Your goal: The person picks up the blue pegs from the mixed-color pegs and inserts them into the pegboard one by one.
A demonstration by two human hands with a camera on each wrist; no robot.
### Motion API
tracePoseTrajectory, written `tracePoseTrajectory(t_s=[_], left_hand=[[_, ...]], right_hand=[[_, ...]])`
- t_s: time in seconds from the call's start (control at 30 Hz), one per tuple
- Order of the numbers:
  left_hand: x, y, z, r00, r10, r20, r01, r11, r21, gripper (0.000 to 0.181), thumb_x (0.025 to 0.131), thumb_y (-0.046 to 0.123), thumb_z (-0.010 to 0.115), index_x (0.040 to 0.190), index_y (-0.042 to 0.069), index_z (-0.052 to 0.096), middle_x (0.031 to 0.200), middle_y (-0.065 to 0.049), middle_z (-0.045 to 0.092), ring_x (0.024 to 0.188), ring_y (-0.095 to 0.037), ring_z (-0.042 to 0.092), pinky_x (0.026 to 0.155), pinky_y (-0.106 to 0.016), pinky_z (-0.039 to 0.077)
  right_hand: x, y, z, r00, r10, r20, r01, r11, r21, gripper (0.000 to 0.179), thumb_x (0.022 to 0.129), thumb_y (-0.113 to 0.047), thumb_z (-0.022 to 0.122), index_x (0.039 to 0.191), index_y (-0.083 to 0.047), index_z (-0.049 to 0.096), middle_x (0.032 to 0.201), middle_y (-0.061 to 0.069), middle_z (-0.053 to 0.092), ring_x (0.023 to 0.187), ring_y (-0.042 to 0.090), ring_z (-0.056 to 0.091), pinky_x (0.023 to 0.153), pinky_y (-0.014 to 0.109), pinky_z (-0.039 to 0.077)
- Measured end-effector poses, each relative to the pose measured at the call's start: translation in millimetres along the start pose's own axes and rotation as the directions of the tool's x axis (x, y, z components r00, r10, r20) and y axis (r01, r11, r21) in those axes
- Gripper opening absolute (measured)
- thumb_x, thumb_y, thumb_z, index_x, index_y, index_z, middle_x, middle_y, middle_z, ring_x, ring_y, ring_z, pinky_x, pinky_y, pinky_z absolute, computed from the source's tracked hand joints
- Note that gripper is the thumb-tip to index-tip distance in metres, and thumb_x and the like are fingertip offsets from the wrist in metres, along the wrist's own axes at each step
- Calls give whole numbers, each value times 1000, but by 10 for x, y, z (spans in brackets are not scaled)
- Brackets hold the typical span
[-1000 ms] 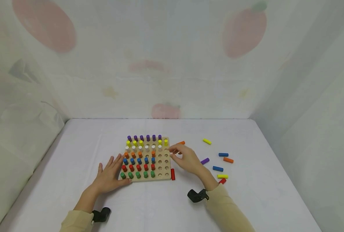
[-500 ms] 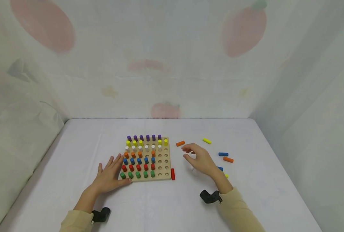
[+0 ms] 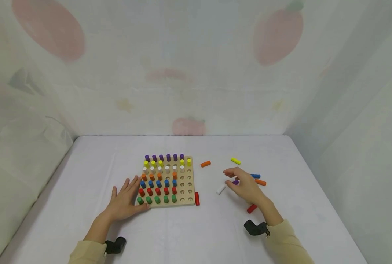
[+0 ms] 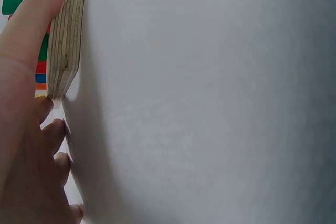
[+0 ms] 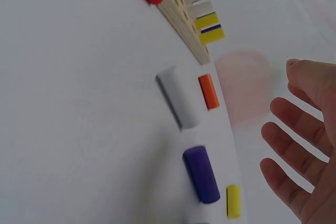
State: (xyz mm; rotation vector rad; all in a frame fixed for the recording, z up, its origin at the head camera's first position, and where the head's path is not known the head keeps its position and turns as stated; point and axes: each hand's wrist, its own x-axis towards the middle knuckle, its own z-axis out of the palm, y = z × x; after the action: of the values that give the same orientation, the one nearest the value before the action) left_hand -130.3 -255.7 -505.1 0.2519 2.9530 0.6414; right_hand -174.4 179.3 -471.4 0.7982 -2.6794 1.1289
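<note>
A wooden pegboard (image 3: pixel 189 187) bears rows of upright pegs in purple, yellow, white, orange, blue, red and green; several holes on its right side are bare. My left hand (image 3: pixel 124 201) rests at the board's front left corner, fingers spread along the left side. In the left wrist view, the thumb (image 4: pixel 44 3) touches the board's edge (image 4: pixel 68 30). Over the loose pegs, my right hand (image 3: pixel 243 185) hovers with relaxed fingers and nothing between them. Near its thumb lies a white peg (image 3: pixel 220 189); a purple peg (image 3: pixel 235 182) is partly hidden behind the hand.
Beside the board's right edge lie a red peg (image 3: pixel 197 198) and an orange peg (image 3: pixel 205 164). Farther right are a yellow peg (image 3: pixel 235 161), a blue peg (image 3: pixel 255 176), another orange peg (image 3: pixel 260 182) and another red peg (image 3: pixel 252 208). A white cloth covers the table (image 3: pixel 169 234).
My right hand has moved right, away from the board's edge to above the loose pegs, uncovering the white peg and hiding other pegs. The left hand has stayed in place.
</note>
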Motion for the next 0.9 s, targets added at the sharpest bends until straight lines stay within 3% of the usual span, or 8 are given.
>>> tracePoseTrajectory(t_s=[0.47, 0.9], left_hand=[[-8, -1, 6, 1000, 4, -7, -4, 1000, 1, 110, 65, 69, 65, 147, 11, 22, 152, -14, 20, 138, -43, 10, 99, -72, -5], [-2, -11, 19, 1000, 2, -9, -2, 1000, 3, 110, 64, 70, 65, 148, 13, 21, 153, -14, 20, 138, -43, 10, 99, -72, -6]], right_hand=[[-235, 260, -168, 998, 43, 39, -40, 997, -66, 39, 82, -12, 70, 118, -12, 56, 111, 6, 62, 97, 21, 61, 79, 40, 52], [-396, 434, -216, 973, 207, 103, -191, 971, -141, 35, 81, -20, 70, 114, -15, 60, 100, -3, 59, 92, 11, 56, 79, 32, 51]])
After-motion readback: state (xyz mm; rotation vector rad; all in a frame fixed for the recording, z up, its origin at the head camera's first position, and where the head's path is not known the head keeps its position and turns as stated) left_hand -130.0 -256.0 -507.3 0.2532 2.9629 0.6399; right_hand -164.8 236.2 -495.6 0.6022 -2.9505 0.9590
